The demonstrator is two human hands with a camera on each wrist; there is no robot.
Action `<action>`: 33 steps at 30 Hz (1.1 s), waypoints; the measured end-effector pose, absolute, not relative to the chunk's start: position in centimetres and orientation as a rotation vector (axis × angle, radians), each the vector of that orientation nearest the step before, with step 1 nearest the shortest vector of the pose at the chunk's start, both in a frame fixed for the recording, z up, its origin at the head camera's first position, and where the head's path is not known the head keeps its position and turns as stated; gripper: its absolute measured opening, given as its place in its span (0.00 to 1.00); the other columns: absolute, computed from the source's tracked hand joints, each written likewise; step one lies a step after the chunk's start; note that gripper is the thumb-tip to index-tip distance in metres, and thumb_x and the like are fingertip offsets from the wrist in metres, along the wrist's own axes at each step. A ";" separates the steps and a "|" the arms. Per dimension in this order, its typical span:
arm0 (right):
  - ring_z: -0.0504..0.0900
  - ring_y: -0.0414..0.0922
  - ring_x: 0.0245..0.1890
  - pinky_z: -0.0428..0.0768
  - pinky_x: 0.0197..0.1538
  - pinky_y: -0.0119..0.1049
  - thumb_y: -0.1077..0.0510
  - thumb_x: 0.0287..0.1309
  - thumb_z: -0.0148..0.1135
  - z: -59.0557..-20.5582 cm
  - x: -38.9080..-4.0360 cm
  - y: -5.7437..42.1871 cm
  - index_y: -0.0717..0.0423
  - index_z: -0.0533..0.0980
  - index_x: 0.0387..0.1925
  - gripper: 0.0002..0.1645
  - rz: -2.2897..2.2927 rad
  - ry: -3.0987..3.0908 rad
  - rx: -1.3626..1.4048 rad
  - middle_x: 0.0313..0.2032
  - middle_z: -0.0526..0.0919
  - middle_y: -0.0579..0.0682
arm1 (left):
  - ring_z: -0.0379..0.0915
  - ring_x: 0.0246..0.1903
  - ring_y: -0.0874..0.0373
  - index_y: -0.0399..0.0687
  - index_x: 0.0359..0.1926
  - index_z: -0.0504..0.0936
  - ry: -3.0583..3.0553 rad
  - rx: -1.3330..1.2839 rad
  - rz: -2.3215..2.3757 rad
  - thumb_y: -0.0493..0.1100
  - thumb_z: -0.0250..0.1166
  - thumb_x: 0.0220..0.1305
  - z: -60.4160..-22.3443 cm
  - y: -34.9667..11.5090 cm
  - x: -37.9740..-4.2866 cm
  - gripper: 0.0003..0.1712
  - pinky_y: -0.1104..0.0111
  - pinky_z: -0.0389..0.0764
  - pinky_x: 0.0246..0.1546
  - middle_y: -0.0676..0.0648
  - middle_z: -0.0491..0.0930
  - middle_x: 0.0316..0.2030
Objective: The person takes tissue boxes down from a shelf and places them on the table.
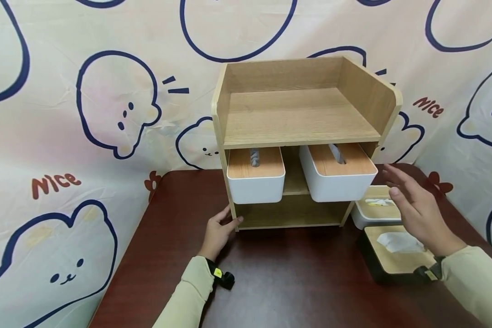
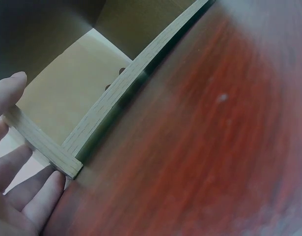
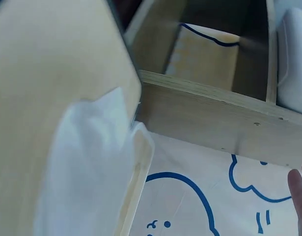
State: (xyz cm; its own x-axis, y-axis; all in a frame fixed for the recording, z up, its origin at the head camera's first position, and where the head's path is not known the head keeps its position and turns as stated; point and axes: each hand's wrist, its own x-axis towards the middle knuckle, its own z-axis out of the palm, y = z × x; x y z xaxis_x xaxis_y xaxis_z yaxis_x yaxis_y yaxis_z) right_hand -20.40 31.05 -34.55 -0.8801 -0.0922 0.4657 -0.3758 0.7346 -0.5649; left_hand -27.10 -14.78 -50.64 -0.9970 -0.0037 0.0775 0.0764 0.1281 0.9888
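A wooden desktop shelf [image 1: 299, 116] stands on the table. My left hand [image 1: 219, 234] grips the lower front of its left side panel; the left wrist view shows the thumb inside the panel [image 2: 40, 137] and the other fingers outside. Two white tissue boxes with wooden lids, the left one [image 1: 256, 190] and the right one [image 1: 340, 189], sit on the middle level, their fronts jutting past the shelf edge. My right hand [image 1: 424, 216] hovers with extended fingers beside the shelf's right side, apart from the right box. Only a few right fingertips [image 3: 297, 189] show in the right wrist view.
A black tissue box [image 1: 395, 259] with a wooden lid is on the table [image 1: 295, 282] under my right wrist. Behind it is another white tissue box [image 1: 359, 218], partly hidden by my right hand. A printed curtain [image 1: 106, 191] backs the table.
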 end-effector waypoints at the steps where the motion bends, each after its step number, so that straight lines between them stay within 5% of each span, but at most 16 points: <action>1: 0.68 0.34 0.62 0.62 0.48 0.13 0.56 0.74 0.47 -34.6 -20.7 31.0 0.33 0.57 0.74 0.31 0.981 -2.516 0.344 0.68 0.66 0.49 | 0.59 0.66 0.56 0.61 0.67 0.72 -2.313 -0.074 -2.030 0.62 0.75 0.50 -50.6 -14.8 -27.1 0.43 0.55 0.69 0.58 0.53 0.71 0.63; 4: 0.66 0.25 0.58 0.62 0.50 0.16 0.56 0.75 0.46 -34.5 -21.5 30.9 0.35 0.57 0.74 0.30 1.050 -2.470 0.302 0.69 0.65 0.46 | 0.62 0.65 0.55 0.63 0.67 0.71 -2.316 -0.074 -2.043 0.62 0.75 0.50 -50.6 -14.8 -27.2 0.43 0.56 0.72 0.56 0.53 0.71 0.63; 9: 0.70 0.33 0.61 0.63 0.62 0.28 0.56 0.76 0.42 -33.7 -22.7 30.5 0.38 0.59 0.74 0.28 1.234 -2.395 0.284 0.69 0.66 0.47 | 0.64 0.64 0.56 0.67 0.66 0.72 -2.307 -0.068 -2.052 0.62 0.75 0.49 -50.5 -14.6 -27.3 0.42 0.60 0.74 0.53 0.54 0.71 0.63; 16: 0.69 0.46 0.65 0.71 0.56 0.25 0.54 0.77 0.39 -33.2 -24.3 29.5 0.45 0.62 0.73 0.26 1.604 -2.173 0.364 0.69 0.65 0.54 | 0.67 0.61 0.57 0.65 0.66 0.72 -2.296 -0.076 -2.080 0.60 0.75 0.51 -50.5 -14.6 -27.3 0.41 0.61 0.75 0.52 0.53 0.71 0.63; 23: 0.72 0.47 0.61 0.77 0.49 0.28 0.52 0.76 0.43 -34.8 -26.5 28.1 0.58 0.62 0.71 0.28 1.992 -1.828 0.513 0.67 0.66 0.59 | 0.69 0.60 0.55 0.65 0.66 0.72 -2.302 -0.082 -2.058 0.61 0.75 0.50 -50.5 -14.6 -27.4 0.41 0.61 0.76 0.50 0.52 0.72 0.63; 29: 0.64 0.49 0.65 0.71 0.57 0.28 0.49 0.77 0.42 -36.2 -26.5 27.2 0.60 0.61 0.71 0.30 2.094 -1.805 0.498 0.69 0.62 0.58 | 0.72 0.58 0.56 0.65 0.65 0.73 -2.305 -0.053 -2.065 0.60 0.75 0.51 -50.6 -14.6 -26.7 0.40 0.61 0.76 0.51 0.52 0.74 0.61; 33: 0.69 0.46 0.60 0.70 0.57 0.29 0.51 0.76 0.44 -37.2 -26.8 26.9 0.60 0.71 0.63 0.24 2.175 -1.653 0.508 0.59 0.74 0.53 | 0.71 0.59 0.55 0.65 0.65 0.74 -2.298 -0.061 -2.052 0.59 0.75 0.52 -50.4 -14.6 -26.7 0.39 0.61 0.76 0.51 0.50 0.74 0.61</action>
State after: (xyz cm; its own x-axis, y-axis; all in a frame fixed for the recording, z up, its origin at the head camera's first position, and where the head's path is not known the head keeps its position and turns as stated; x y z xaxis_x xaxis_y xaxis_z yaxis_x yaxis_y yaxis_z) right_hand -26.78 26.91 -37.16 -0.8702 0.0675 0.4880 -0.4883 -0.2503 -0.8360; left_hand -26.71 -14.63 -50.36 -0.9974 -0.0104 0.0713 0.0697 0.1127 0.9912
